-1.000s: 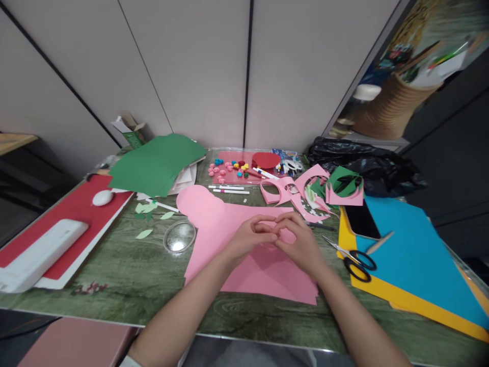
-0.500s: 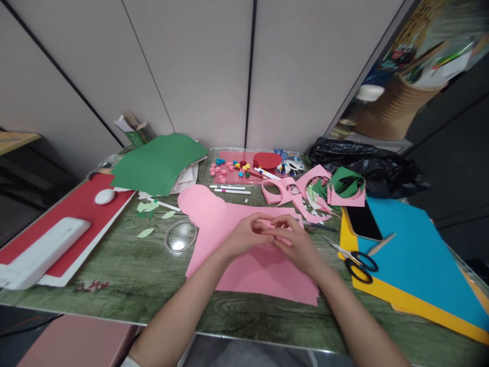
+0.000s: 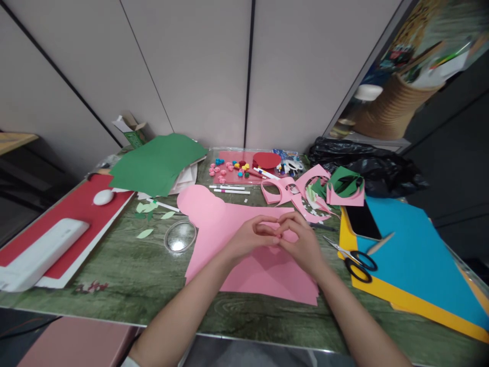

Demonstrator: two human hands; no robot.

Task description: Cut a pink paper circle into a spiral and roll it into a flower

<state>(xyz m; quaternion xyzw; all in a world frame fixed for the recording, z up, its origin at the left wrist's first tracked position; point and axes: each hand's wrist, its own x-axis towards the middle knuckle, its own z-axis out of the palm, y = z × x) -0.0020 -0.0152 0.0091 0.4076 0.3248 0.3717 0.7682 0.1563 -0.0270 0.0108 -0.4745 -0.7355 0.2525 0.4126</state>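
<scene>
Over a stack of pink paper (image 3: 244,275), my left hand (image 3: 256,235) and my right hand (image 3: 300,239) meet at the fingertips. The fingers of both are curved and pinched together; anything between them is too small or hidden to make out. Pink paper circles (image 3: 204,204) overlap the stack's far left corner. A clear ring-shaped roll (image 3: 180,237) sits left of the stack. Black-handled scissors (image 3: 359,260) lie to the right of my right hand, partly on blue paper (image 3: 416,255). Pink paper offcuts (image 3: 278,191) are spread beyond my hands.
A clear tray (image 3: 237,168) at the back holds small coloured rolled pieces. Green paper (image 3: 160,163), leaf cut-outs (image 3: 145,233) and a white device (image 3: 46,252) on red paper lie left. A phone (image 3: 362,221) and a black plastic bag (image 3: 367,168) are at right.
My right hand's fingers have shifted slightly, curling in closer against the left fingertips. The things on the table have stayed in place.
</scene>
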